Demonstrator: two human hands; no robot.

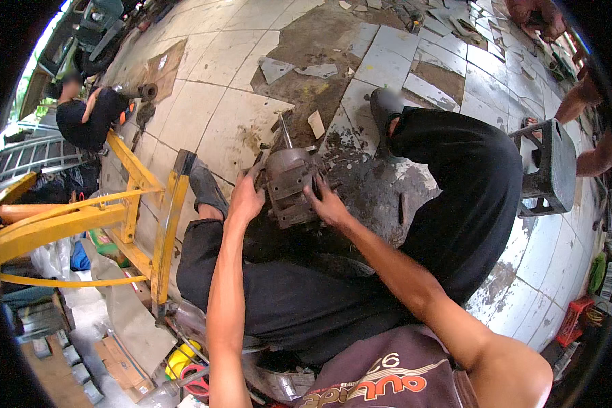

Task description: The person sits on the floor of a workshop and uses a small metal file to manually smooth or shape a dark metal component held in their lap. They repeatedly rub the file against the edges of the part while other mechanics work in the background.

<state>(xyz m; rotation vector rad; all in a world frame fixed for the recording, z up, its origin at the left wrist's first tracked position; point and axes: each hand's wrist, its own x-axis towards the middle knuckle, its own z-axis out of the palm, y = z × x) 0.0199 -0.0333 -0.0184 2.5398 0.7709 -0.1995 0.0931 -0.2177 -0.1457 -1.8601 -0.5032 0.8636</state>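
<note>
A grey metal gearbox (287, 178) sits between my legs, over the dark, oily part of the floor. Its slim bright shaft (287, 133) points away from me. The fingers of my left hand (247, 196) wrap its left side, partly out of sight behind the casing. On the right side, my right hand (327, 204) grips the casing with the thumb on its near face. Whether the gearbox rests on the floor or is raised a little I cannot tell.
A yellow metal frame (158, 224) stands close by my left foot. Broken tiles (434, 88) lie ahead. Right of my knee is a grey plastic stool (549, 166), with another person's arms or legs (595, 153) beyond. Another person (92, 112) sits far left. Red-handled scissors (196, 382) lie lower left.
</note>
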